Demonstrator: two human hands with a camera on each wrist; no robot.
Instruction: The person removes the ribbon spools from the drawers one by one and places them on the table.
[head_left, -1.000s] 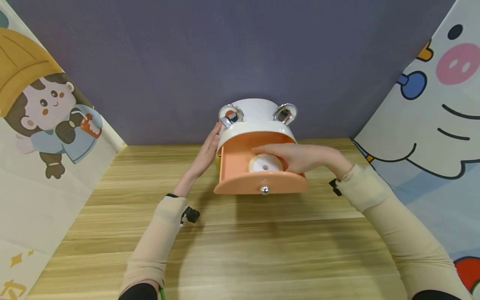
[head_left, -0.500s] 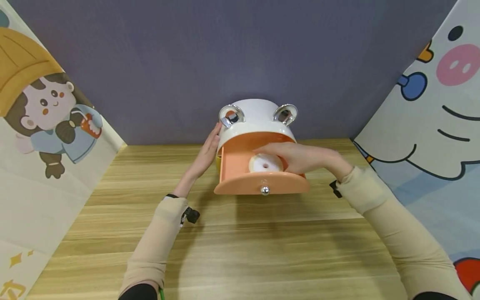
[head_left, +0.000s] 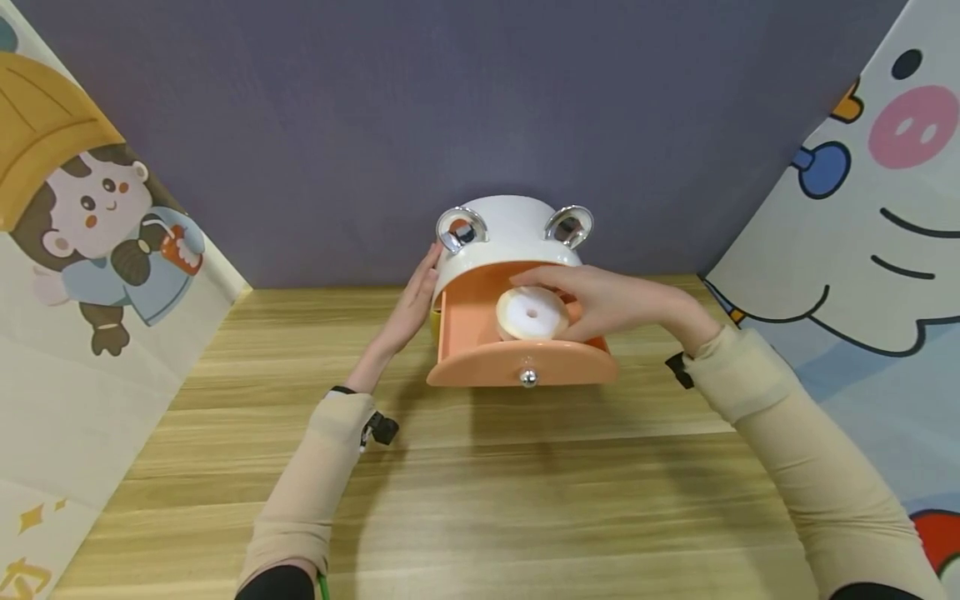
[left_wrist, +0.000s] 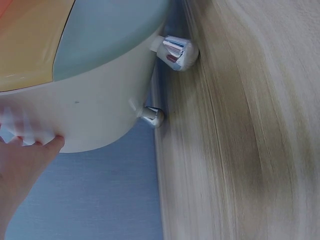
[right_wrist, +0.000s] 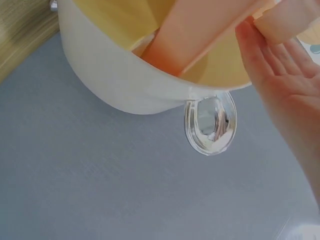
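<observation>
White housing (head_left: 517, 242) overhangs the open drawer (head_left: 468, 321).

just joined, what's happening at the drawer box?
A person sits at a wooden table with a small white cabinet that has two silver ear-shaped mirrors on top. Its orange drawer is pulled open. The right hand grips a white ring-shaped thing, like a tape roll, just above the drawer. The left hand rests flat against the cabinet's left side, steadying it.
</observation>
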